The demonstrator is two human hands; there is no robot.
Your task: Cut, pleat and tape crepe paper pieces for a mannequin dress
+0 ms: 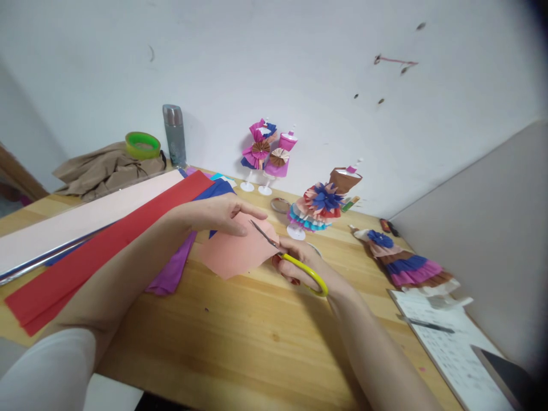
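Observation:
A sheet of salmon-pink paper (231,254) is held above the wooden table. My left hand (218,216) is closed on its upper left part, thumb and fingers around the edge. My right hand (299,260) is closed on the yellow handles of a pair of scissors (306,273). The dark blades point up and left and lie across the right part of the paper, near my left fingertips. Whether the blades are parted cannot be made out clearly.
Long red (115,245) and pale pink paper (85,220) lie at left, with purple paper (173,268) beside them. Small dress forms (323,197) and a grey bottle (175,140) stand behind. At right are a paper dress (406,265) and a written sheet (449,354).

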